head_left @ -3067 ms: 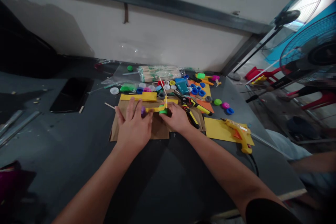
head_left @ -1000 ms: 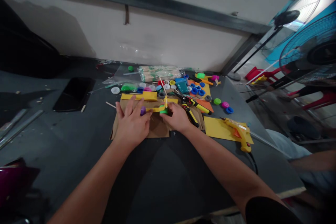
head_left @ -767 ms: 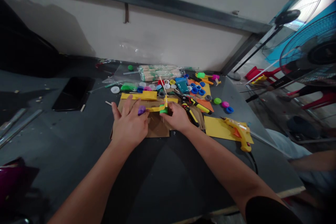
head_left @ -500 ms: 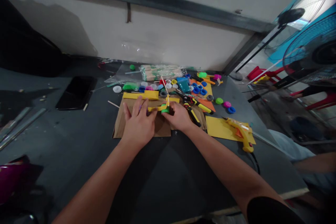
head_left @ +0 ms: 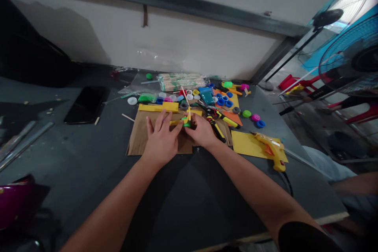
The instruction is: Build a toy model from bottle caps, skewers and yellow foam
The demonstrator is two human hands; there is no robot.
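My right hand (head_left: pixel 203 130) grips a green bottle cap (head_left: pixel 186 123) between thumb and fingers, low over the cardboard. A yellow strip (head_left: pixel 175 122) runs leftward from the cap, and a thin wooden stick (head_left: pixel 185 97) rises at a slant from the same small assembly. My left hand (head_left: pixel 162 139) lies over the brown cardboard sheet (head_left: pixel 138 136) with its fingers spread. Its thumb and forefinger reach the strip beside the cap and partly cover it. A folded yellow piece (head_left: pixel 169 106) lies at the cardboard's back edge.
Pliers (head_left: pixel 217 126) with yellow-black handles lie right of my hands. A yellow glue gun (head_left: pixel 274 151) rests on a yellow sheet (head_left: pixel 242 143). Behind are loose blue caps (head_left: pixel 227 102) and bagged wooden sticks (head_left: pixel 183 82). A phone (head_left: pixel 85 105) lies left; a fan (head_left: pixel 357 59) stands right.
My left hand has shifted slightly right along the yellow strip, closer to the green cap. My right hand stays in nearly the same place on the cap.
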